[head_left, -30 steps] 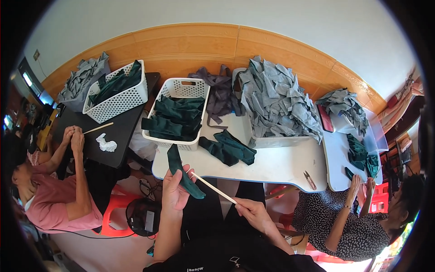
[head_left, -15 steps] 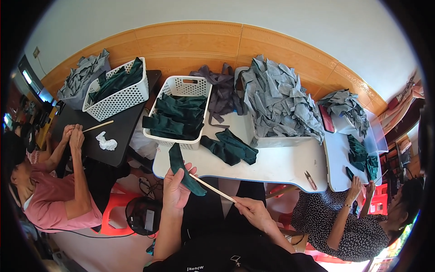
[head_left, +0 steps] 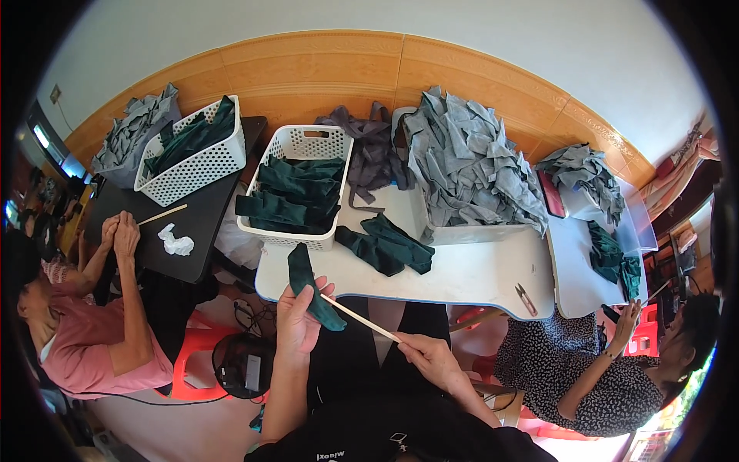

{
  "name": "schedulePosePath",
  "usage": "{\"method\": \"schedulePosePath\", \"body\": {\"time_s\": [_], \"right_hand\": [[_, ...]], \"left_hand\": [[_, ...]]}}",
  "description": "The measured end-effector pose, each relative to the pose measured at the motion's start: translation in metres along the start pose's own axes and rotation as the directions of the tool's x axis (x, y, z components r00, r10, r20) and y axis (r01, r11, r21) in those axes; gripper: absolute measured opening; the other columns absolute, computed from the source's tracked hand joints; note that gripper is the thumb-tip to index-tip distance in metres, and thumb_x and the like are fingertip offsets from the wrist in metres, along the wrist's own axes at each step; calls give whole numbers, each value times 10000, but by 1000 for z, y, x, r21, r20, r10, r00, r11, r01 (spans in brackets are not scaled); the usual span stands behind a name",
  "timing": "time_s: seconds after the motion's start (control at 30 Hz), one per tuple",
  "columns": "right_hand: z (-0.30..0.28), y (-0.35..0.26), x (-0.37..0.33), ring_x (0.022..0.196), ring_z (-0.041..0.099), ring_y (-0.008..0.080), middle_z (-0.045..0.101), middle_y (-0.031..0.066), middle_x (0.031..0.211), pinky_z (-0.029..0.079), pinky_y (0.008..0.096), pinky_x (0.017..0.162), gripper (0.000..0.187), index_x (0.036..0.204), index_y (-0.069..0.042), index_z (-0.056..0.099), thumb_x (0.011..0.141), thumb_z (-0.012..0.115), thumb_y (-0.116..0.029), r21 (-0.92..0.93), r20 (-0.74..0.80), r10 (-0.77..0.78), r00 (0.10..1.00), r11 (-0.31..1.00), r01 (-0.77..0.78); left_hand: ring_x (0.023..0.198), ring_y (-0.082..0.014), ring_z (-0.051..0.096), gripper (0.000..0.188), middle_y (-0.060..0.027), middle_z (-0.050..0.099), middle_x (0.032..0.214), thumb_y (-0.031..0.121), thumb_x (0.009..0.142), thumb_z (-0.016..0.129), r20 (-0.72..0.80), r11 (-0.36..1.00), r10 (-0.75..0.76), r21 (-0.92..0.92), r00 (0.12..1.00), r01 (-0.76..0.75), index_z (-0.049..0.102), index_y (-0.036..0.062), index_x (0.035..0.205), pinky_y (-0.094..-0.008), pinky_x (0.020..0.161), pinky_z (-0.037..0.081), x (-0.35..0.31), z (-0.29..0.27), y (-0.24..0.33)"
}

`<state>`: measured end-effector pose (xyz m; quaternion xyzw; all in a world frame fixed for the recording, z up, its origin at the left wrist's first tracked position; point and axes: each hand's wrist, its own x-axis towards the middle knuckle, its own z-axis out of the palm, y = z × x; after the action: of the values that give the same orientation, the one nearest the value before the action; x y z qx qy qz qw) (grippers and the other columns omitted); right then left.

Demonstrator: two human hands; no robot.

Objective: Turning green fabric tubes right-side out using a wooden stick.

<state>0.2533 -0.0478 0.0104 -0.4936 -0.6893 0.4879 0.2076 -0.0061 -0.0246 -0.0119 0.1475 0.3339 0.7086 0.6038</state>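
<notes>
My left hand (head_left: 298, 317) pinches a dark green velvety fabric strip (head_left: 306, 281) in front of the white table's near edge. A thin light wooden stick (head_left: 360, 318) runs from the strip down to the right. Its other end is gripped by my right hand (head_left: 431, 359). The stick's left tip meets the fabric beside my left fingers; whether it sits inside the strip cannot be told. Two more green strips (head_left: 385, 248) lie on the white table (head_left: 462, 281) just beyond. A white perforated basket (head_left: 291, 240) full of green strips stands behind my left hand.
A large bin of grey strips (head_left: 473, 169) stands at the back, with dark purplish-grey strips (head_left: 369, 146) beside it. Thread snips (head_left: 526, 299) lie near the table's right edge. A person in pink (head_left: 108, 331) sits left, another in a patterned top (head_left: 608, 385) right, both handling sticks.
My hands, the strip and the stick hold almost the same pose. The view has shifted slightly. At the right, the co-worker's hands have moved a little.
</notes>
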Motion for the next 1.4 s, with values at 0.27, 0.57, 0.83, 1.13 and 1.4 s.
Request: {"method": "schedulePosePath", "body": {"time_s": [0.27,0.57,0.83,1.13,1.4], "right_hand": [[5,1,0,674,596,243,623,141,810,489,318,663,284,1218,-88,621,951,557,-158,16,-35,-75,997,997,76],[2,-4,1,669,598,245,624,135,802,488,323,657,301,1243,-109,610,953,550,-164,-1,7,-11,1000,1000,11],[4,-5,1,724,631,291,645,149,833,503,339,685,300,1238,-119,614,949,552,-172,-57,2,-35,999,998,35],[10,-2,5,675,607,244,626,137,800,496,326,659,313,1260,-122,599,956,535,-160,-22,19,1,1000,1000,0],[27,8,12,601,531,139,556,70,686,465,288,608,317,1271,-103,587,968,523,-169,131,47,116,992,984,-121]], "left_hand": [[955,-289,677,219,-136,675,1052,103,929,601,9,995,-50,-82,999,51,586,34,1136,-402,821,574,-3,-1,-7],[977,-292,666,232,-123,662,1086,131,949,572,19,990,-74,-115,997,76,569,43,1164,-412,826,567,-3,-6,-6],[991,-297,664,232,-126,662,1092,129,955,560,29,987,-84,-134,996,87,564,43,1170,-425,837,562,-3,-9,-6],[998,-279,661,252,-177,645,1142,61,929,571,74,984,5,175,997,-18,570,11,1176,-394,845,558,-1,-3,-13],[970,-171,658,259,-142,678,1076,12,901,599,164,865,-89,502,982,-5,589,-38,1155,-274,862,510,-15,6,-42]]}}
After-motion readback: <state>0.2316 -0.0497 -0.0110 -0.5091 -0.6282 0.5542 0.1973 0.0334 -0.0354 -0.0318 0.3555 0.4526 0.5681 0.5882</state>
